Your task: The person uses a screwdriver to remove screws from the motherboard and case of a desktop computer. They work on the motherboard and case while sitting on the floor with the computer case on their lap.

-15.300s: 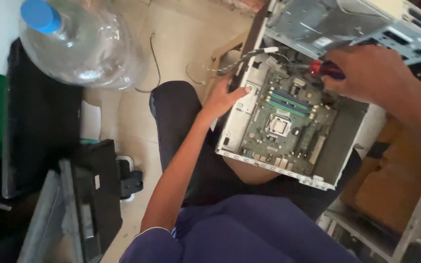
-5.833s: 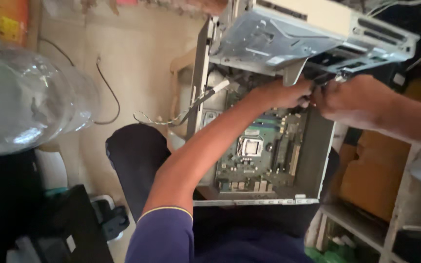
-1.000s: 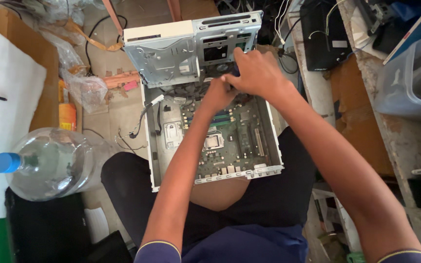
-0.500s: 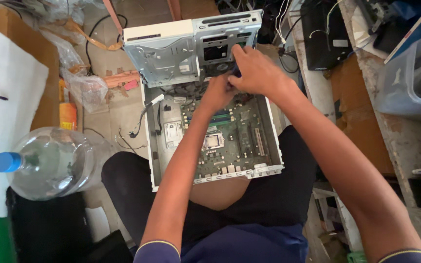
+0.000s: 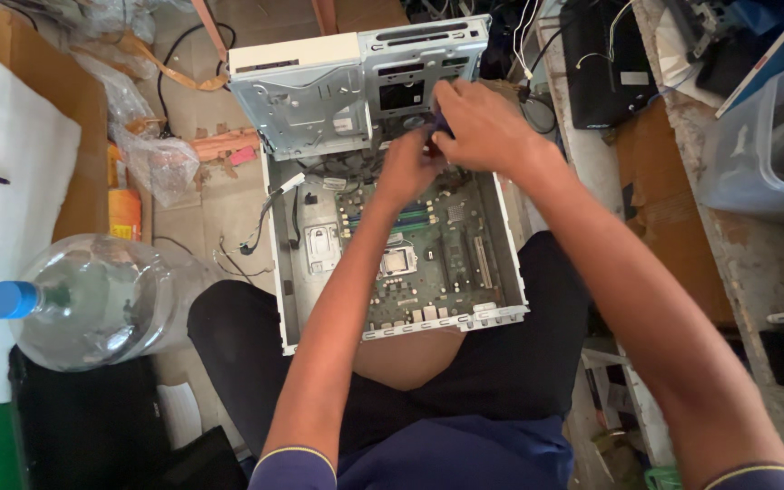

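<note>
Right now your left hand (image 5: 407, 166) and right hand (image 5: 481, 127) pinch together, possibly on a small dark part, at the far end of the opened computer case (image 5: 294, 299) on your lap; motherboard (image 5: 410, 263) still seated.

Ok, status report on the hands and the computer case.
Both hands meet at the drive cage: left hand, right hand. Open computer case on lap, motherboard exposed. Grip unclear.

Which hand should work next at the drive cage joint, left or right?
Probably right: the right hand is already on the raised drive cage at its lower edge. The left hand sits lower, over the motherboard.
</note>
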